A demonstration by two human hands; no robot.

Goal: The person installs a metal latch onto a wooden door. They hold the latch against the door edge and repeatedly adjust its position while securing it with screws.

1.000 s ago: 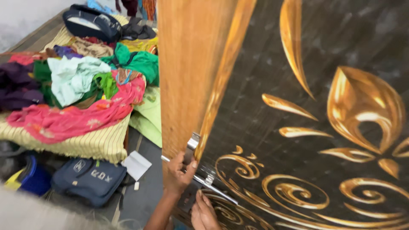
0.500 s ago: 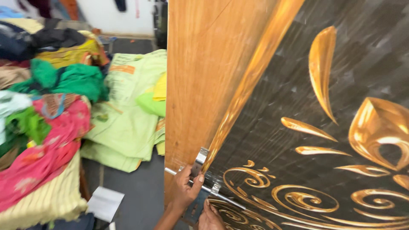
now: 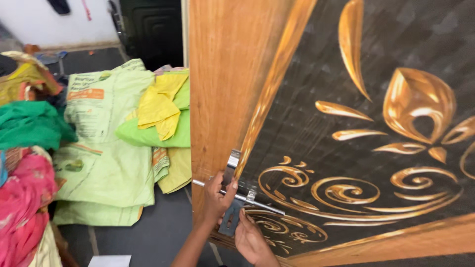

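The door (image 3: pixel 346 123) looks like laminated wood: a warm, smooth wood-grain band along its edge and a dark, faintly ribbed panel carrying glossy gold scrollwork that catches the light. The latch plate (image 3: pixel 230 168) and sliding bolt (image 3: pixel 257 201) on it are bare silvery metal, brushed and slightly shiny. The sacks (image 3: pixel 106 143) on the floor (image 3: pixel 163 232) seem woven plastic, pale green and matt; the floor itself is dark, smooth and dull.
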